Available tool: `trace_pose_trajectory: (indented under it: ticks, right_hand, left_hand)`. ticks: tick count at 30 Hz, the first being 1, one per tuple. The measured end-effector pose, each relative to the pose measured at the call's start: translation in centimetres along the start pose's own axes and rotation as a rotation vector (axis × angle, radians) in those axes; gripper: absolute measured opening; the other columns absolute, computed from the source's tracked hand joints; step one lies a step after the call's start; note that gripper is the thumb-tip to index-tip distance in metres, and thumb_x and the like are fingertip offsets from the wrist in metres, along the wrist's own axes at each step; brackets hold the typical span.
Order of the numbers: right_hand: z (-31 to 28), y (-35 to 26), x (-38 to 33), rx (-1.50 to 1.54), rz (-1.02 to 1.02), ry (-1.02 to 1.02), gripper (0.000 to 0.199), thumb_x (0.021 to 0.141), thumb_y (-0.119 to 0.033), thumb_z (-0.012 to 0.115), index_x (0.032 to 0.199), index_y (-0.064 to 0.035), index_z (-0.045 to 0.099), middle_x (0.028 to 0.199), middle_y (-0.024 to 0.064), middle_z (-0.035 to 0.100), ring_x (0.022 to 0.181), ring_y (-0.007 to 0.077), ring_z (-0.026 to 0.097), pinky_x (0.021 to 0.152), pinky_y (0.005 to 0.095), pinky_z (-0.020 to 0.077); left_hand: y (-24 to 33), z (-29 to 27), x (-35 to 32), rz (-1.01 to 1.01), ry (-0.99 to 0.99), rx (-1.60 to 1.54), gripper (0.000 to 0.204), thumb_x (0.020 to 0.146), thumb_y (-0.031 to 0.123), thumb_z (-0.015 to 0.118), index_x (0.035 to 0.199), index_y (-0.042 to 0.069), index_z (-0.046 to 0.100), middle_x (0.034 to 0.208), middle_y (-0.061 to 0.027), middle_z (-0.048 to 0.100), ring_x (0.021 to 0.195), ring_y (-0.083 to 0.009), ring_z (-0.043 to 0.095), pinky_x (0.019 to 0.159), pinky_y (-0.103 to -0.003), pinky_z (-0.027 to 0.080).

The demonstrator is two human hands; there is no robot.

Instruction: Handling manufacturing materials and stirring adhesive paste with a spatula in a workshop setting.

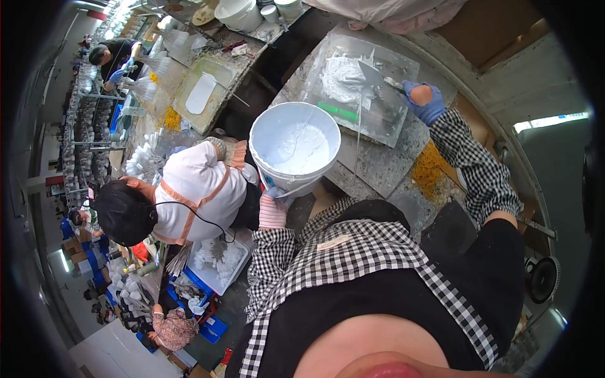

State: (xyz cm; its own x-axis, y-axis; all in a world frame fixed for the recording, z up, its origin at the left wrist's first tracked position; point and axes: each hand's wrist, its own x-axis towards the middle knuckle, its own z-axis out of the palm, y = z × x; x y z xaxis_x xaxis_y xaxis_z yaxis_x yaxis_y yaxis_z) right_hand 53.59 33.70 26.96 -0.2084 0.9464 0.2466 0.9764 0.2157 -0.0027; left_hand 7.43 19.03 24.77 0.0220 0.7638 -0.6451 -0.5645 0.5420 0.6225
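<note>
My right hand (425, 103), in a blue-purple glove, is closed round the handle of a wide scraper (372, 74). The blade lies over a mound of white paste (345, 79) spread on a clear sheet (387, 123) on the bench. A long thin rod (358, 138) hangs down across the sheet's near side. My left hand (272, 211), in a pink-striped glove, holds a large white bucket (287, 179) low on its near side, its fingers partly hidden against the wall. More white paste (305, 148) fills the bucket's lower part.
Close on my left a person in a white top (201, 183) sits bent over work. Yellow rubber bands (428, 170) lie in a heap by my right forearm. Another coated board (205, 88) and white tubs (238, 14) stand farther off; a white bin (220, 268) stands lower left.
</note>
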Motion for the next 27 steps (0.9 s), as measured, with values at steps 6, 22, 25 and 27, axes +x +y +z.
trace_pose_trajectory:
  ticks: [6, 22, 25, 27]
  right_hand:
    - [0.5, -0.5, -0.5, 0.013, 0.078, -0.135, 0.031, 0.086, -0.037, 0.053, 0.097, -0.009, 0.057, 0.078, 0.0137, 0.065, 0.073, 0.0322, 0.063, 0.065, 0.0408, 0.05]
    - [3.4, -0.2, -2.6, 2.423, 0.981, -0.697, 0.039, 0.09, -0.047, 0.051, 0.077, -0.0105, 0.054, 0.043, -0.0052, 0.031, 0.03, 0.0059, 0.022, 0.027, 0.0226, 0.0183]
    - [3.1, -0.9, -2.8, 2.567, 0.823, -0.751, 0.039, 0.09, -0.047, 0.051, 0.076, -0.011, 0.054, 0.043, -0.0055, 0.031, 0.03, 0.0067, 0.022, 0.027, 0.0233, 0.0182]
    - [2.7, -1.3, -2.8, 2.607, 0.73, -0.768, 0.038, 0.09, -0.047, 0.051, 0.075, -0.0111, 0.053, 0.043, -0.0054, 0.031, 0.03, 0.0068, 0.023, 0.028, 0.0232, 0.0187]
  left_hand:
    - [0.2, 0.1, 0.0, -0.004, -0.065, 0.033, 0.052, 0.078, 0.023, 0.058, 0.127, 0.01, 0.047, 0.127, -0.008, 0.051, 0.118, -0.0261, 0.047, 0.1, -0.049, 0.035]
    - [1.2, 1.1, 0.6, -0.012, -0.006, 0.017, 0.049, 0.071, 0.016, 0.059, 0.119, 0.01, 0.053, 0.119, -0.0073, 0.056, 0.113, -0.0273, 0.049, 0.097, -0.049, 0.037]
    - [1.4, 1.8, 0.7, -0.014, -0.021, 0.033, 0.045, 0.071, 0.017, 0.06, 0.115, 0.008, 0.054, 0.118, -0.0087, 0.056, 0.113, -0.028, 0.049, 0.097, -0.048, 0.037]
    - [1.6, 2.4, 0.8, -0.01, -0.025, 0.037, 0.042, 0.072, 0.017, 0.06, 0.112, 0.007, 0.055, 0.117, -0.0095, 0.056, 0.113, -0.0283, 0.049, 0.097, -0.049, 0.037]
